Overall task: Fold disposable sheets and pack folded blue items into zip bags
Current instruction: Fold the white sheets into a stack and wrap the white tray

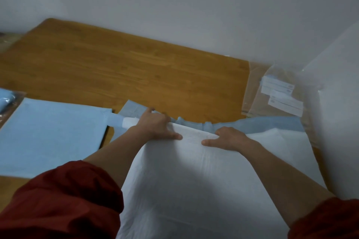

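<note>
Left hand (155, 126) and right hand (230, 137) each grip the sheet's (194, 172) far edge, thumbs on top, over the table (136, 68).

Fingertips of the right hand (231, 138) disappear behind the sheet (194, 170) edge, labels (277, 87) in the zip bags (256, 93) are too blurry to read, blue bundle (4, 99) chopped off at left.

My left hand (155, 126) and right hand (229, 137) pinch the white sheet (184, 170) at its far edge on the counter (116, 68); folded blue sheet (52, 134) left, zip bags (275, 93) right.
</note>
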